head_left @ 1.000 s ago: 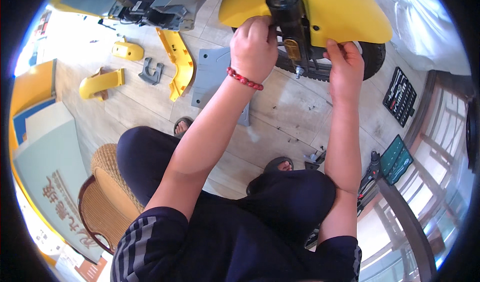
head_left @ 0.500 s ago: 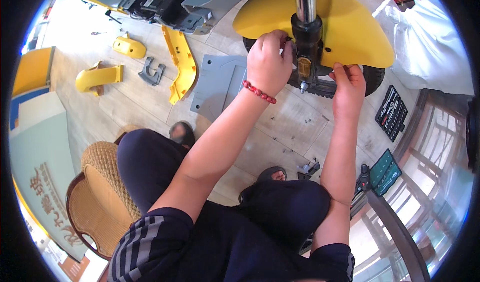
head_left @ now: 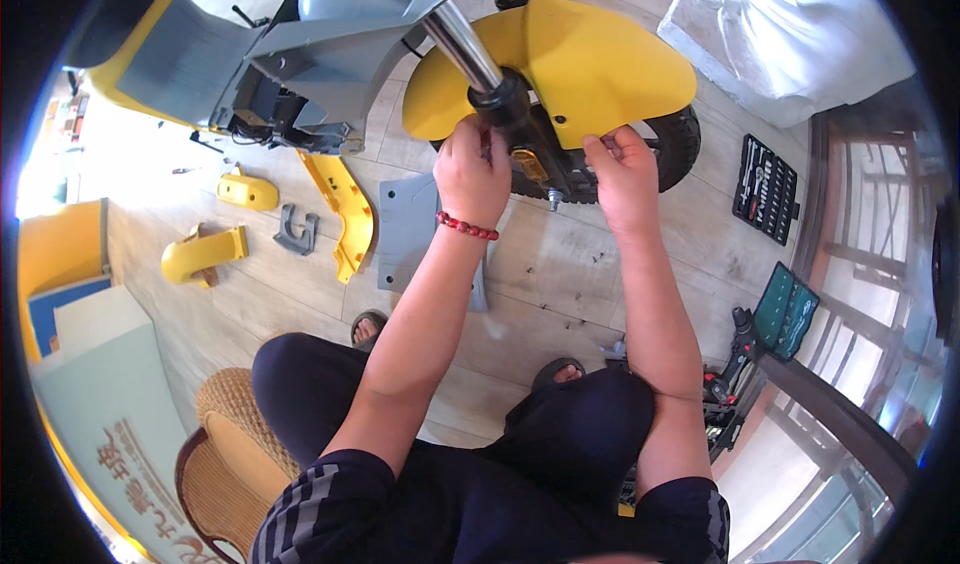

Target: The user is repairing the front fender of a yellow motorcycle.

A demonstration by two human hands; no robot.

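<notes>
A yellow front fender [head_left: 610, 64] arches over the black front wheel [head_left: 675, 149] of a two-wheeled vehicle. A front fork leg [head_left: 510, 109], with a chrome tube, a black lower part and an amber reflector [head_left: 530, 164], slants down before it. My left hand [head_left: 470, 176], wearing a red bead bracelet, is closed beside the fork leg at the fender's left part; what its fingertips hold is hidden. My right hand [head_left: 625, 169] pinches the fender's lower edge, thumb and fingers together. Between my hands a dark round hole or fastener [head_left: 560, 120] shows in the fender.
Yellow panels [head_left: 340, 214], a small grey bracket [head_left: 296, 230] and a flat grey panel [head_left: 408, 234] lie on the floor at left. Small screws [head_left: 570, 321] are scattered below the wheel. A black socket set [head_left: 766, 189] and a green case [head_left: 786, 311] lie at right. A wicker chair [head_left: 235, 464] stands lower left.
The view has shifted, so the wheel and fender appear farther left and tilted, and more of the grey and yellow body shows. Both hands stay by the fender with fingers closed.
</notes>
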